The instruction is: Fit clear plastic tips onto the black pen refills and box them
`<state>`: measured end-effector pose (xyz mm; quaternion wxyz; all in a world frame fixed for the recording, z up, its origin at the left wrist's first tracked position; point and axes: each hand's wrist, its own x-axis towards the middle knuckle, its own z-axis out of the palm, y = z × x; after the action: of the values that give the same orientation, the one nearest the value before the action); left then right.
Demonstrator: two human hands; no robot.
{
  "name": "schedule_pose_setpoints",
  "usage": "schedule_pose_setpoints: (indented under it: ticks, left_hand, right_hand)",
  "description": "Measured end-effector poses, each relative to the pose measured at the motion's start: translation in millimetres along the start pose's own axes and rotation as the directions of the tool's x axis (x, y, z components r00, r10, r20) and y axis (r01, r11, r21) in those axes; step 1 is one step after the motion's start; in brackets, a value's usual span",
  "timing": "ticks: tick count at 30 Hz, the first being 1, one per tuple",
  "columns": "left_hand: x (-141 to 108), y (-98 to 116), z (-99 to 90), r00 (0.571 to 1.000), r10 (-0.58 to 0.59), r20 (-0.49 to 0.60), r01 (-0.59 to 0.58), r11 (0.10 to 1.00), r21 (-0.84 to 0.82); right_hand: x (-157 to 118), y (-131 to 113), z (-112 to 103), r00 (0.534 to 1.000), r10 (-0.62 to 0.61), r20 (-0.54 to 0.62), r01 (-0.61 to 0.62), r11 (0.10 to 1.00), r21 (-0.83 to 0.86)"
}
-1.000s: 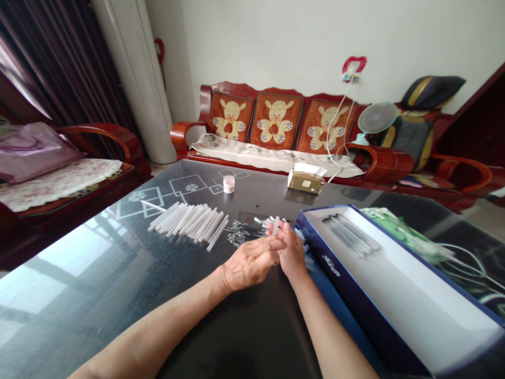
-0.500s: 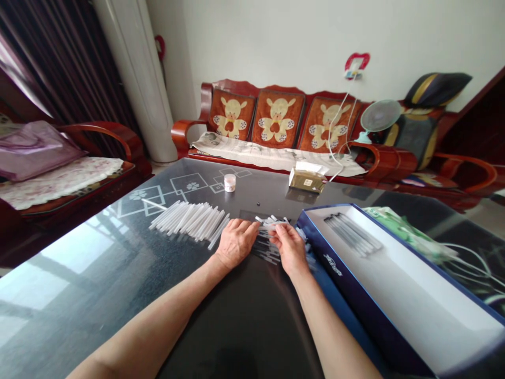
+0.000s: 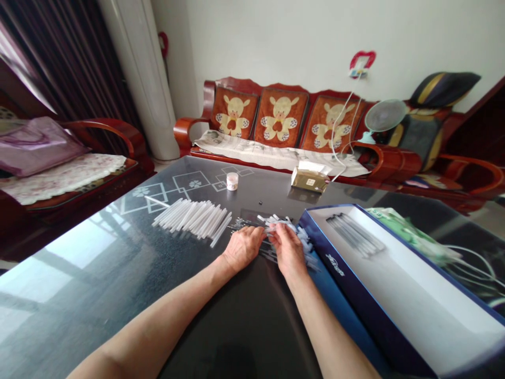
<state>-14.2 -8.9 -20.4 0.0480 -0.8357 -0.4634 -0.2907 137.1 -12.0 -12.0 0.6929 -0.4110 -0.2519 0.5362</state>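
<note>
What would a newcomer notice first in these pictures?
The left hand and right hand draw the eye at the middle of the dark glass table, beside small white tubes. A row of longer white tubes lies to their left, an open blue-edged box to their right, and a red wooden sofa beyond.

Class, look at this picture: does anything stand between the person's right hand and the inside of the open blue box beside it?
Yes. The raised side wall of the open blue box stands between the right hand and the box's white inside. A few white plastic tubes also lie up against that wall, just beyond the hand.
</note>
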Motion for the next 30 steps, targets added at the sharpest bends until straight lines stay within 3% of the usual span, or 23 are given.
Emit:
schedule_pose_setpoints:
  ticks: [3, 6, 8, 10, 12, 14, 17, 19, 21, 26, 30]
  left_hand:
    - [1.1, -8.2, -0.4, 0.998, -0.067, 0.002, 0.067, 0.997, -0.041]
    - [1.6, -12.7, 1.9, 0.995, -0.074, -0.069, 0.074, 0.997, -0.009]
    - [1.2, -13.0, 4.7, 0.994, -0.059, -0.092, 0.06, 0.998, 0.011]
    - [0.7, -12.9, 7.3, 0.994, -0.048, -0.101, 0.049, 0.999, 0.01]
    - [0.4, -13.7, 9.2, 0.993, -0.046, -0.105, 0.045, 0.999, -0.006]
    - [0.4, -14.9, 10.1, 0.993, -0.051, -0.102, 0.049, 0.999, -0.024]
    - [0.5, -16.5, 9.9, 0.993, -0.065, -0.1, 0.061, 0.997, -0.037]
    - [0.4, -16.8, 9.2, 0.992, -0.076, -0.099, 0.073, 0.997, -0.035]
    - [0.1, -16.4, 8.4, 0.992, -0.084, -0.092, 0.082, 0.996, -0.022]
    - [0.3, -13.8, 6.7, 0.989, -0.101, -0.11, 0.104, 0.994, 0.016]
    - [3.7, -18.7, -2.0, 0.972, -0.207, -0.113, 0.218, 0.972, 0.093]
  right_hand:
    - [15.3, -11.7, -16.0, 0.987, -0.1, -0.127, 0.104, 0.994, 0.028]
    - [22.6, -14.6, -27.9, 0.951, -0.291, -0.107, 0.255, 0.931, -0.262]
    - [22.0, -12.4, -31.2, 0.882, -0.469, 0.044, 0.412, 0.723, -0.555]
    - [19.8, -10.1, -32.8, 0.766, -0.59, 0.256, 0.547, 0.387, -0.742]
    - [18.1, -9.6, -35.1, 0.669, -0.61, 0.425, 0.58, 0.071, -0.811]
    - [17.5, -11.2, -39.0, 0.65, -0.575, 0.497, 0.514, -0.15, -0.845]
    - [16.9, -15.1, -45.1, 0.684, -0.524, 0.507, 0.376, -0.342, -0.861]
    - [15.4, -16.2, -46.4, 0.682, -0.54, 0.493, 0.317, -0.389, -0.865]
    - [12.7, -14.5, -43.8, 0.644, -0.582, 0.496, 0.323, -0.38, -0.867]
    - [4.3, -0.6, -28.5, 0.466, -0.614, 0.637, 0.621, -0.286, -0.73]
    - [3.0, 6.3, -25.0, 0.384, -0.607, 0.695, 0.753, -0.229, -0.616]
